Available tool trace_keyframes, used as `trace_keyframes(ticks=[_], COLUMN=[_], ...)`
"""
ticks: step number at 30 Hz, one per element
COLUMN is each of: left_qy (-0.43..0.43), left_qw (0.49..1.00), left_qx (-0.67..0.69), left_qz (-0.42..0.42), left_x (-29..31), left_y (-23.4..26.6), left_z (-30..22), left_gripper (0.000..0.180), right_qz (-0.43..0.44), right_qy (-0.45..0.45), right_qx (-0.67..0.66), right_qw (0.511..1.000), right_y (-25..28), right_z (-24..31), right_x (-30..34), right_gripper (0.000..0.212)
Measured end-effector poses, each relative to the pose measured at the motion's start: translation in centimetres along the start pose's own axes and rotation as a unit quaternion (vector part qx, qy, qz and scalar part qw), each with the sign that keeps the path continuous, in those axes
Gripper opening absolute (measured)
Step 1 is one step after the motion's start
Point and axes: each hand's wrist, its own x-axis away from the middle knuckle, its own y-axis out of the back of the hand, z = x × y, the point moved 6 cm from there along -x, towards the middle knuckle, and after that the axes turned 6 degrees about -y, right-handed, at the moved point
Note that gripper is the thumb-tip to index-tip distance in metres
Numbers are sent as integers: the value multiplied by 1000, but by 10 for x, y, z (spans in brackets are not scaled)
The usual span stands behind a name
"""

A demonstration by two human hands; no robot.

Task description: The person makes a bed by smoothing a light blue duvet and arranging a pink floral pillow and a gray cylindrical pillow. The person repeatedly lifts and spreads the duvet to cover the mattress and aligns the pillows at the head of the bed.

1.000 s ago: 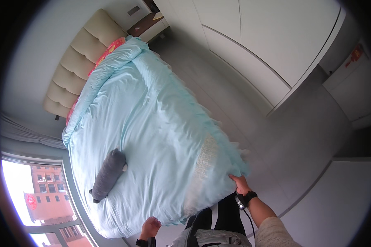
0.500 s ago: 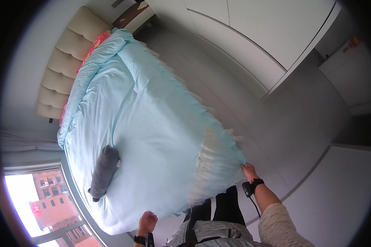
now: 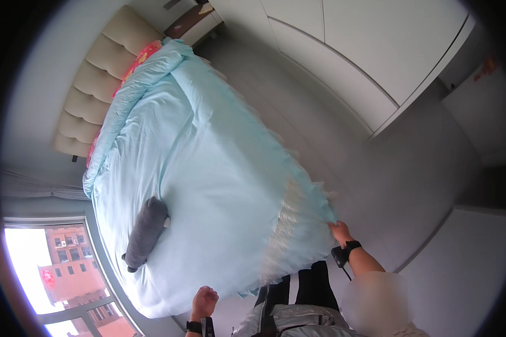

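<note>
A light blue duvet (image 3: 219, 168) with a ruffled edge and a lacy strip covers the bed. At its near right corner, my right hand (image 3: 338, 231) pinches the ruffled edge between closed fingers. My left hand (image 3: 204, 301) hangs just off the near edge of the bed, its fingers curled in with nothing visible in them. A long grey plush toy (image 3: 147, 233) lies on the duvet's left part, apart from both hands.
A beige padded headboard (image 3: 87, 84) stands at the far left, with red bedding (image 3: 143, 54) before it. White wardrobe doors (image 3: 365, 50) line the far right beyond the grey floor (image 3: 410, 140). At the lower left is a window (image 3: 67, 264); a white cabinet (image 3: 461, 253) stands right.
The view has shifted slightly, so the bed sits a little further right. My right hand keeps its hold on the duvet's corner, and my left hand stays curled by the near edge.
</note>
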Motion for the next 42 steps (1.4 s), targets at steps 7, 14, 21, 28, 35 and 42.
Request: trace_keyframes(ticks=[7, 14, 21, 28, 35, 42], left_qy=[4, -9, -32, -99, -79, -3], left_qw=[998, 984, 964, 957, 946, 934], left_qx=[51, 100, 140, 196, 235, 254], left_qz=[43, 148, 225, 191, 211, 252], left_x=[-10, -25, -21, -12, 13, 43], left_y=[7, -16, -21, 8, -65, -172], left_z=[3, -1, -20, -49, -3, 83], left_gripper=[4, 6, 7, 4, 7, 8], right_qz=[-91, 59, 137, 224, 273, 232], right_qy=[2, -14, -63, -92, -54, -64], right_qx=[5, -69, -307, -516, -497, -507], right_qw=[996, 996, 940, 822, 822, 828], right_y=[79, 70, 50, 53, 117, 242], right_z=[-39, -18, 13, 57, 92, 49], right_x=[29, 136, 232, 274, 266, 249], right_gripper=[15, 14, 13, 10, 7, 11])
